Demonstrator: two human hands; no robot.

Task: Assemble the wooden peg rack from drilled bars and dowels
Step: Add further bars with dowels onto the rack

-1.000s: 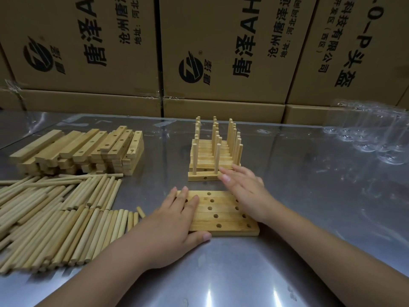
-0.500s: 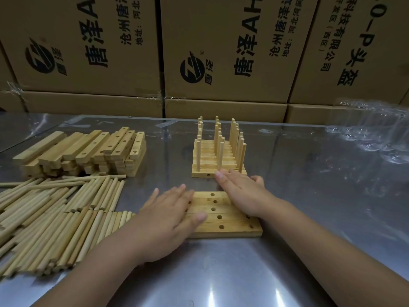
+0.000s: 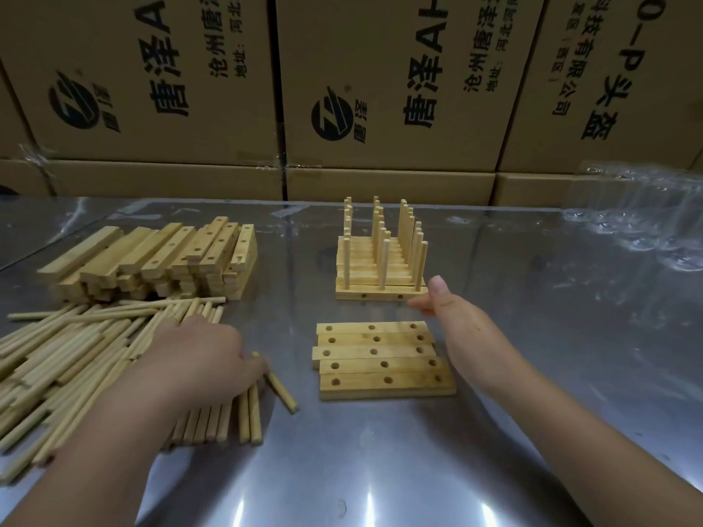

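Peg rack (image 3: 380,268), wooden, with its pegs fitted: it is stood on the steel table (image 3: 380,469) at centre, toward the far side, and three rows of upright dowels are seen in its stacked bars.

Drilled bars (image 3: 382,359), five, three holes each: they are laid flat side by side, touching, just in front of the peg rack and apart from it.

Bar stock (image 3: 159,260): a low stack is kept at far left.

Dowel pile (image 3: 76,355): it is spread in front of the bar stock.

Loose dowel (image 3: 281,389): it is set askew at the pile's right edge.

Left hand (image 3: 198,359): it is laid palm down on the dowel pile, with the fingertips at the loose dowel; whether anything is gripped cannot be told, as the fingers are hidden.

Right hand (image 3: 445,310): it is held right of the drilled bars, beside the rack's near right corner, with the thumb raised, the fingers loose and nothing held.

Cardboard boxes (image 3: 380,89), printed: they are stacked behind the table.

Clear items (image 3: 639,230): they are seen at far right and cannot be identified.
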